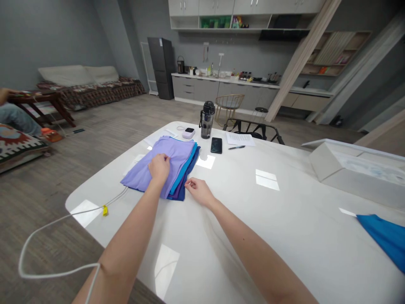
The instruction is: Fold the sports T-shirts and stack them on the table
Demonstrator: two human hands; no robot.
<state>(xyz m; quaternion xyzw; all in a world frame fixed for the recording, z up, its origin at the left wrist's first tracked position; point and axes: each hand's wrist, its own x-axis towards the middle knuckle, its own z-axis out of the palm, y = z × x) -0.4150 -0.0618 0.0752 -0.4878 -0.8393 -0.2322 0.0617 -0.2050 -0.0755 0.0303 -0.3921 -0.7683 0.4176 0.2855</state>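
A stack of folded cloths lies on the white table (234,219), slightly left of the middle. On top is a lavender cloth (177,147); edges of a bright blue cloth (181,174) and darker blue and purple ones show beneath it at the right. My left hand (160,168) rests on the lavender cloth, its fingers closed in a pinch at the surface. Beside the stack's near right corner is my right hand (198,191), fingertips pressed together at the dark blue edge. Whether they grip any fabric is too small to tell.
Behind the stack stand a lilac device (188,133), a black bottle (207,120), a phone (216,145), a pen (236,147) and paper (248,139). A white box (348,177) and a blue cloth (384,236) lie right. A white cable (60,220) hangs at left.
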